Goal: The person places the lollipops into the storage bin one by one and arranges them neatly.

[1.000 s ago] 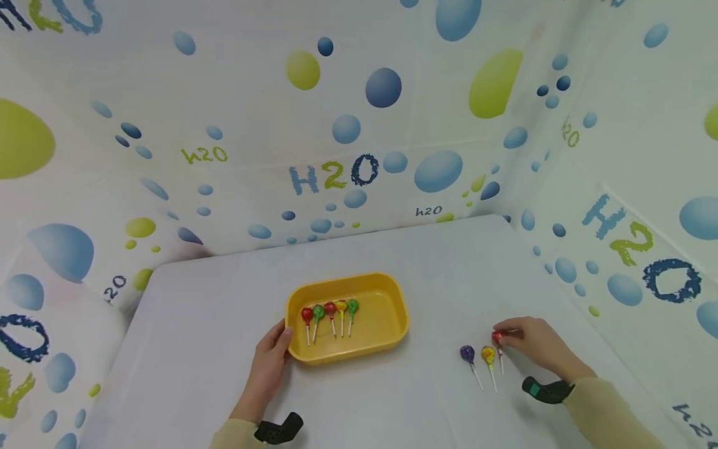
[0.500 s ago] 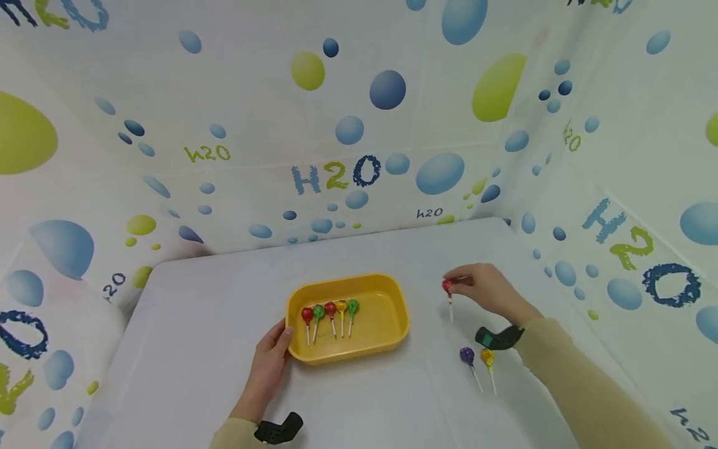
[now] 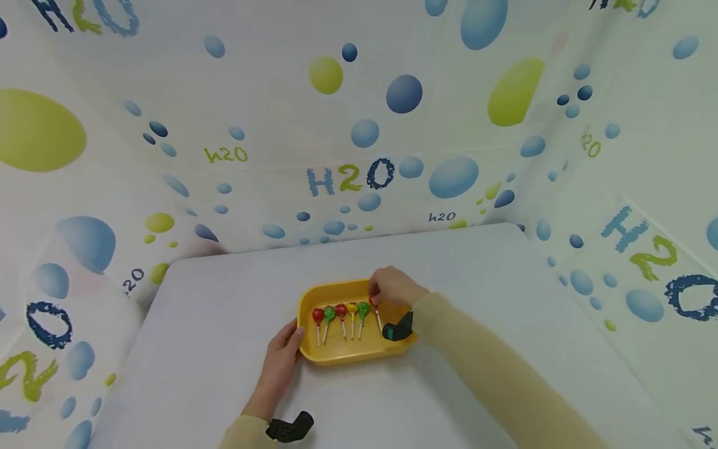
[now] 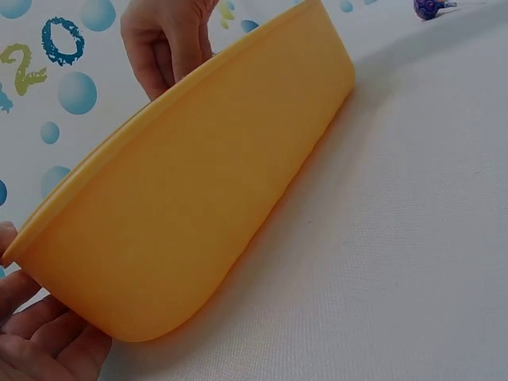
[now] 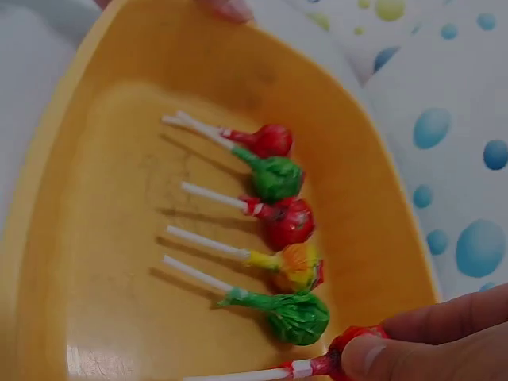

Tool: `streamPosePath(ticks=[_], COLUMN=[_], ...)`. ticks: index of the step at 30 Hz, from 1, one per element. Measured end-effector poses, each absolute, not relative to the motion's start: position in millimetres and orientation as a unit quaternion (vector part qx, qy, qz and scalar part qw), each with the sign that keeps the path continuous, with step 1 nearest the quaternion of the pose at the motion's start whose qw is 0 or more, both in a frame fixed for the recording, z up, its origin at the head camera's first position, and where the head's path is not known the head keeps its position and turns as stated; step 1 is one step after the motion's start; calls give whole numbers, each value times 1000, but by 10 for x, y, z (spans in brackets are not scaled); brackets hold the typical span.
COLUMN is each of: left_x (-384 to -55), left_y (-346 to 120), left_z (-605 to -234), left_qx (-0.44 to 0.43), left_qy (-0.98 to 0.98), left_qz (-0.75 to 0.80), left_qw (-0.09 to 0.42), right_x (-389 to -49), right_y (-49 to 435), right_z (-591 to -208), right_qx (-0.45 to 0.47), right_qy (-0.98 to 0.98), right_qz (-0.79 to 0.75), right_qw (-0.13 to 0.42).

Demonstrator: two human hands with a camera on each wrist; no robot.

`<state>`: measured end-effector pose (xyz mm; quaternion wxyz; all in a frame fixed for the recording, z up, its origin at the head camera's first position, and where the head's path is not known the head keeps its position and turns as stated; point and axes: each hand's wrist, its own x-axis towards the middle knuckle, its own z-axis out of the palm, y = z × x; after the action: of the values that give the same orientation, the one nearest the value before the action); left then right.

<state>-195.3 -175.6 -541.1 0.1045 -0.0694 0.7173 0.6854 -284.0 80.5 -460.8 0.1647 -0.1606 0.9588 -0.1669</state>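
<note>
My left hand (image 3: pixel 280 355) holds the left end of a yellow tray (image 3: pixel 350 360), its thumb over the rim and the fingers against the outer wall. Over the right part of the tray, my right hand (image 3: pixel 395 287) pinches a red lollipop (image 5: pixel 337 353) by its wrapped head between thumb and fingers. The white stick points toward the near side. Beside it lies a row of several lollipops inside the tray: a red one (image 5: pixel 274 140), a green one (image 5: pixel 278 178), another red one (image 5: pixel 290 222), a yellow one (image 5: pixel 298 266) and a second green one (image 5: pixel 300 317).
A purple lollipop (image 4: pixel 427 9) lies on the white table (image 3: pixel 224 324) beyond the tray's far end in the left wrist view; the right sleeve (image 3: pixel 482 362) hides that spot in the head view. Patterned cloth walls (image 3: pixel 269 112) enclose the table's back and sides.
My right hand has lifted the red lollipop from beside the purple and yellow ones and carried it left to over the tray. My left hand has stayed at the tray's left end.
</note>
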Motion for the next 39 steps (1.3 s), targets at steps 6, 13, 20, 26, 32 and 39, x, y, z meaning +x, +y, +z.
streamPosePath(ticks=[6,13,20,26,32,39], left_x=[-1970,-1964,-1973,-1976,-1980,-1981], left_y=[-1757,-1756,-1765,-1765,-1763,-1762], left_z=[-5423,-5424,-5418,-5424,-5425,-5436], left_qx=[-69,-73,-71,-68,-69,-73], left_qy=[711,714,713,714,712,713], left_qz=[692,688,689,688,690,689], left_qw=[107,109,109,109,107,105], right_x=[-2868,-2863,-2869,-2880,-2882,-2885], right_y=[765,766,734,713,710,713], right_z=[-4708,-4768,-4785,-4791,-4794,-4813], right_qx=[-151,-160,-162,-154,-155,-157], right_qy=[961,960,957,957,957,958], right_qz=[-128,-124,-139,-139,-136,-131], right_qw=[191,195,197,205,202,199])
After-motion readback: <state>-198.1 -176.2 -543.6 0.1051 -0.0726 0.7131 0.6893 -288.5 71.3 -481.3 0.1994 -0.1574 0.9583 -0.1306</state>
